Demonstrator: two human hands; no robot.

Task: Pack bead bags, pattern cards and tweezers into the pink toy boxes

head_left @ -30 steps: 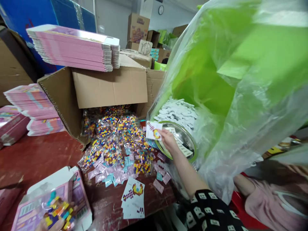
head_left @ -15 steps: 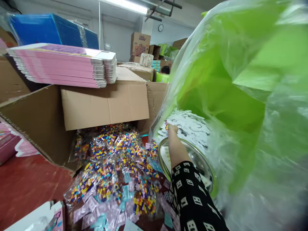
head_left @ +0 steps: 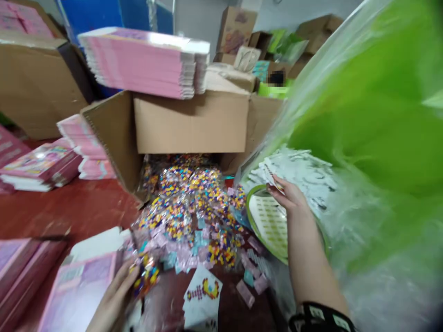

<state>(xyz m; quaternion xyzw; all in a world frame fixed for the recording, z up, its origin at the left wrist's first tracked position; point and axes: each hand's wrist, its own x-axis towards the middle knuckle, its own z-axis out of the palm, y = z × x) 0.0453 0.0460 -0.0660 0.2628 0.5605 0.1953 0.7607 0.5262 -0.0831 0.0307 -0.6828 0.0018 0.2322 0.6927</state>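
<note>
At the lower left, my left hand (head_left: 116,293) is closed on a small clear bag of coloured beads (head_left: 147,276), beside an open pink box (head_left: 83,286) with a white flap. My right hand (head_left: 292,196) pinches a white printed card (head_left: 272,175) above the green-rimmed basin (head_left: 249,216). Behind that hand lies a heap of white paper pieces (head_left: 311,168) in a large green and clear plastic bag (head_left: 380,115). Between my hands, several bead bags (head_left: 187,198) spill from a carton. A white card with a bead pattern (head_left: 204,293) lies in front.
Purple and blue sachets (head_left: 185,258) lie before the bead bags. The tipped cardboard carton (head_left: 194,124) carries a stack of flat pink boxes (head_left: 138,62). More pink boxes (head_left: 34,166) stand left on the red surface (head_left: 100,203). Part of a person's head (head_left: 276,78) shows far back.
My left hand has come into view with the bead bag. My right hand has drawn back from the white paper heap, holding a card. The view has turned left and down.
</note>
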